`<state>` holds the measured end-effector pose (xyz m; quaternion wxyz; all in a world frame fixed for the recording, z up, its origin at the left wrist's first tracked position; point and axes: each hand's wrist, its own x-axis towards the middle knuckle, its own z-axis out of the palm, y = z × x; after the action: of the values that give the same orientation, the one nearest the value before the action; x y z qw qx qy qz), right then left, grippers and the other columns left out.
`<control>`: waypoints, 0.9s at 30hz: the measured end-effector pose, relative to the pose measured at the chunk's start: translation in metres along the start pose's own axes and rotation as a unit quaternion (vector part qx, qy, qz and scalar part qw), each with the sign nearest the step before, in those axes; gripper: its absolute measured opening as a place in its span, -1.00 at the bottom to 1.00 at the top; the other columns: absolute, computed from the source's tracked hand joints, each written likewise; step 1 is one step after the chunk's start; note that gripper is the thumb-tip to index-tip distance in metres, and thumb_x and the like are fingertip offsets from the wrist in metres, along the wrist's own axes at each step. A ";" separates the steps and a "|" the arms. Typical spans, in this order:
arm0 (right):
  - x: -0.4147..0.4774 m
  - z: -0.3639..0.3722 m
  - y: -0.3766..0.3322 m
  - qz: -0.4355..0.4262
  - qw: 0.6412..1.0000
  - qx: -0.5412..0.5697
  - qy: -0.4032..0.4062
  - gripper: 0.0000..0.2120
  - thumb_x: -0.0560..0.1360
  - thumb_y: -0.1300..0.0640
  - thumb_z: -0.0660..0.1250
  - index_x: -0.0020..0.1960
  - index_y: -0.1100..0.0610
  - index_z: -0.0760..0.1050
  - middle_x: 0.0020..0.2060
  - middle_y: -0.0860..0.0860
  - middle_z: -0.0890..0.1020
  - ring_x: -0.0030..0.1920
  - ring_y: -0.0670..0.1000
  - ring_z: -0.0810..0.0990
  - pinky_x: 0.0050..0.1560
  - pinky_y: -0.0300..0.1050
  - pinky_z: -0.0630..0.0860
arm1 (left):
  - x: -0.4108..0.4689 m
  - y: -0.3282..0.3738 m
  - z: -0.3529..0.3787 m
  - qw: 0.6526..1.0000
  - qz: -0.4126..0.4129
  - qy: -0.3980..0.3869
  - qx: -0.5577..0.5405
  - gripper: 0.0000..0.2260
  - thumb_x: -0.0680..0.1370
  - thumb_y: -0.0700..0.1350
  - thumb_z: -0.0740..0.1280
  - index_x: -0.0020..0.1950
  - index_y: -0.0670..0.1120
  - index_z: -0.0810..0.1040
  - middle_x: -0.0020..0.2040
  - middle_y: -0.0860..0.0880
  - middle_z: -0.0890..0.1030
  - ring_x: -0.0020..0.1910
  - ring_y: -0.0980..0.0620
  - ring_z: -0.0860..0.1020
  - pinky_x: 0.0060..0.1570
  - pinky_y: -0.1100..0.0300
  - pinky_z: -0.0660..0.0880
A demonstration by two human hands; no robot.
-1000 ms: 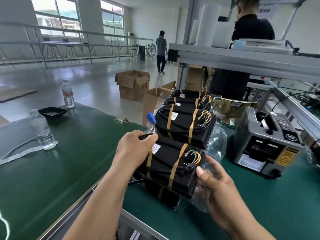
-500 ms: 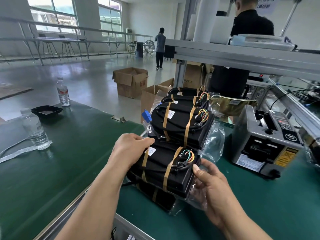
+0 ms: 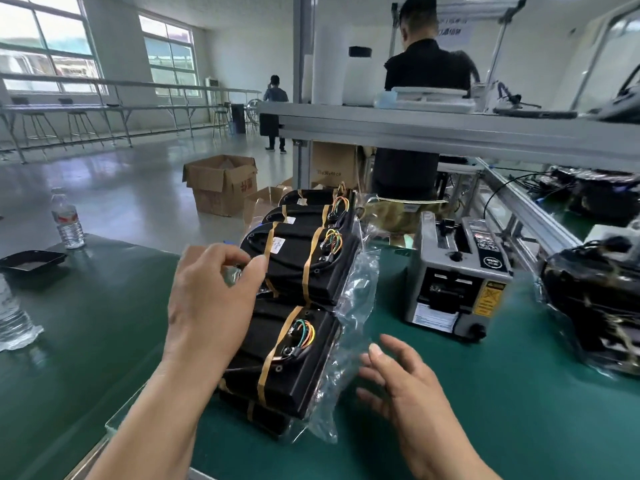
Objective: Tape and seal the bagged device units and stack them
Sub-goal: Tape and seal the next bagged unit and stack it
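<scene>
2 hands, and neither grips anything I can make out. My left hand (image 3: 214,306) hovers over the near stack with its fingers loosely curled. My right hand (image 3: 405,379) is spread, fingers straight, just beside the loose bag film (image 3: 353,317) on the stack's right side. Whether its fingertips touch the film I cannot tell. The hands are apart, with the stack between them.

The top unit (image 3: 294,362), bound with tan tape, lies tilted on at least 1 lower unit (image 3: 266,415), near the front edge of the green bench (image 3: 485,427). With nothing pinning it, I judge this the weak point: film on film is slippery, and a brush from my left wrist could slide the top unit off its mate or toward that edge.

The film at the right stands open and crumpled, so the bag mouth looks unsealed to me. If I tape it as it lies, wrinkles may be folded in and the seal could gape. The coloured wires (image 3: 304,332) stick up from the unit's top, where a careless grab through the film could snag or bend them.

Just behind, the taller stacks (image 3: 308,268) lean close. A shove on the near stack may nudge them. The tape dispenser (image 3: 453,282) stands to the right, well apart, so a hasty reach across could drag my sleeveless forearm over the loose film.
</scene>
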<state>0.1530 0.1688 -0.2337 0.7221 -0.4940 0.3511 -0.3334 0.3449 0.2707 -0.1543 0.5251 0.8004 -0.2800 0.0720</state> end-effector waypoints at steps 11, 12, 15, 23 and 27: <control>0.007 -0.113 -0.030 -0.017 0.988 0.070 0.135 -0.84 0.56 0.23 0.37 0.12 0.09 0.58 -0.10 0.08 0.72 -0.08 0.03 0.69 -0.26 -0.13 0.59 | -0.105 0.128 0.101 0.945 0.226 -0.162 -0.171 -0.98 0.52 0.06 0.40 -0.09 0.19 0.59 -0.04 0.24 0.57 -0.04 0.28 0.55 -0.13 0.48 0.43; 0.008 -0.128 -0.035 -0.022 0.986 0.077 0.145 -0.82 0.56 0.23 0.38 0.15 0.11 0.58 -0.04 0.12 0.71 -0.02 0.09 0.69 -0.20 -0.08 0.60 | -0.119 0.139 0.124 0.933 0.216 -0.216 -0.191 -0.98 0.51 0.06 0.40 -0.09 0.17 0.59 -0.06 0.24 0.58 -0.04 0.28 0.56 -0.13 0.51 0.41; 0.014 -0.179 -0.052 -0.054 0.975 0.080 0.198 -0.77 0.55 0.21 0.40 0.20 0.13 0.58 0.09 0.16 0.68 0.12 0.19 0.65 0.06 0.12 0.59 | -0.145 0.160 0.207 0.905 0.114 -0.353 -0.211 -0.95 0.50 0.01 0.43 -0.07 0.16 0.60 -0.06 0.21 0.61 -0.05 0.27 0.56 -0.11 0.47 0.41; 0.050 -0.322 -0.093 -0.129 0.894 0.016 0.428 -0.52 0.54 0.13 0.42 0.42 0.08 0.38 0.24 -0.03 0.51 0.20 0.01 0.50 0.23 -0.05 0.37 | -0.148 0.198 0.389 0.887 -0.068 -0.436 -0.135 -0.53 0.56 0.17 0.33 0.40 0.02 0.38 0.34 -0.02 0.46 0.19 -0.01 0.47 0.14 0.13 0.38; 0.072 -0.361 -0.105 -0.088 0.875 0.051 0.474 -0.12 0.43 -0.01 0.53 0.58 0.00 0.08 0.47 -0.03 0.28 0.40 0.13 0.36 0.31 0.14 0.33 | -0.147 0.211 0.426 0.860 -0.217 -0.439 -0.144 -0.20 0.53 0.19 0.38 0.61 -0.06 0.05 0.56 -0.12 0.23 0.47 -0.21 0.30 0.39 -0.09 0.30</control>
<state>-0.1251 -0.0947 -0.2429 0.4607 -0.2683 0.5890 -0.6074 0.0355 -0.1109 -0.2320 0.4595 0.7046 -0.3085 -0.4441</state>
